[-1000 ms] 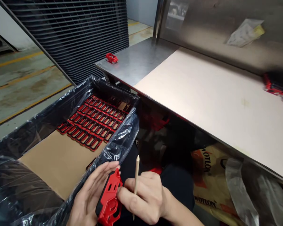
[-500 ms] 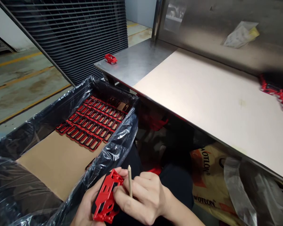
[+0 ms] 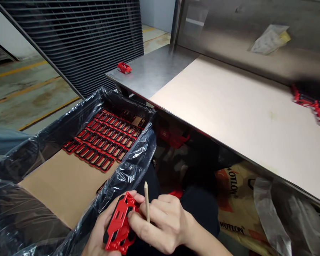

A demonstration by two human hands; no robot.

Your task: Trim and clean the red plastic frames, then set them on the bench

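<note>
A red plastic part point(image 3: 119, 224) is cradled, near, by the partly curled left hand point(image 3: 101, 227) and steadied by the curled right hand point(image 3: 160, 224), with a pointed wooden stick point(image 3: 146, 201) gripped upright in its fingers; rows of matching parts point(image 3: 104, 142) are laid on a cardboard sheet point(image 3: 61, 185) in a black-lined carton point(image 3: 128, 174) to the left

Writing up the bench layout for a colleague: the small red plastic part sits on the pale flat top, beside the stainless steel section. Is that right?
Not quite: the small red plastic part sits on the brushed stainless steel section itself, not on the pale flat top. The head view shows this.
</note>
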